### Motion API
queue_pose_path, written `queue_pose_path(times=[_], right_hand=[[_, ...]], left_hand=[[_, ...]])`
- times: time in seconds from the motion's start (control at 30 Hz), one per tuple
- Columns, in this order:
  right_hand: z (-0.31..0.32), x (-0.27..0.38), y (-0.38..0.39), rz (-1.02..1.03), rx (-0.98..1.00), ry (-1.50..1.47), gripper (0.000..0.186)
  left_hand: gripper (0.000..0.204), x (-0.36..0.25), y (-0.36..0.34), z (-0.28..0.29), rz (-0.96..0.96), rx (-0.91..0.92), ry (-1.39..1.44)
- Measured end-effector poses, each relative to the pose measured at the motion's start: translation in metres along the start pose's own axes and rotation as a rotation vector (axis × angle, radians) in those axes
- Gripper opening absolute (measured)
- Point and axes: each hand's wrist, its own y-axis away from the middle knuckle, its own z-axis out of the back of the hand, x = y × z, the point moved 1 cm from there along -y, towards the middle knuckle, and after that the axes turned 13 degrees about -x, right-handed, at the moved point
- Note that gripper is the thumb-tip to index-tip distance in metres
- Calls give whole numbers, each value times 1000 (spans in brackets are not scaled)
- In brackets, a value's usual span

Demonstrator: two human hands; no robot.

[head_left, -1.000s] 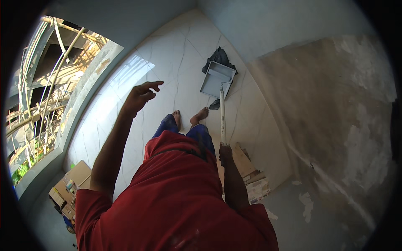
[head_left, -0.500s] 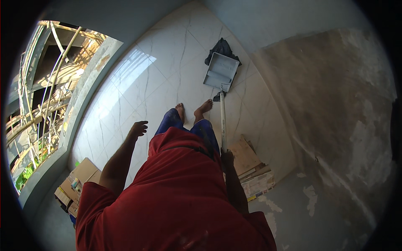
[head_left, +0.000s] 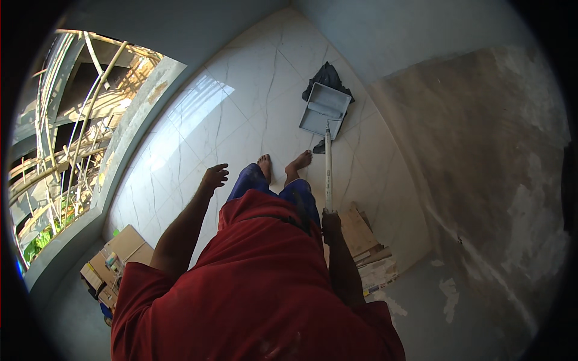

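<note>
Wrapped round the near end of a long pale pole is my right hand [head_left: 330, 224], low beside my right hip. The pole [head_left: 328, 174] runs away from me over the floor to a paint roller [head_left: 325, 111], whose grey sleeve lies in the upper part of a grey paint tray [head_left: 312, 123]. Under and behind the tray is a crumpled black plastic sheet [head_left: 328, 74]. My left hand [head_left: 215, 176] hangs in the air left of my knees, its fingers apart, with nothing in it.
Cardboard and flat boards [head_left: 354, 233] lie on the right by my hip. More cardboard boxes [head_left: 128, 245] are at the left, below a window opening [head_left: 78, 132] with bamboo poles outside. A patchy, partly painted wall [head_left: 481, 150] rises on the right. The floor [head_left: 253, 120] is pale, veined tile.
The roller has moved up the tray, away from me, as my right hand shifted along with the pole. My left hand has swung slightly forward and right. The view has shifted a little.
</note>
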Motion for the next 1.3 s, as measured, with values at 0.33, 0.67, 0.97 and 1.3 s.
queue_pose_path(times=[0.33,0.67,0.97,1.3], right_hand=[[44,24,-41,-71,104,-201,40],[3,-40,-82,120,55,-259,42],[17,-31,-84,171,19,-129,44],[69,-22,-35,109,81,-23,49]], left_hand=[[42,10,-16,-8,50,28,-1],[41,-63,9,-84,-132,69,38],[40,-42,14,-101,-31,110,-59],[38,-55,-15,-114,-103,175,76]])
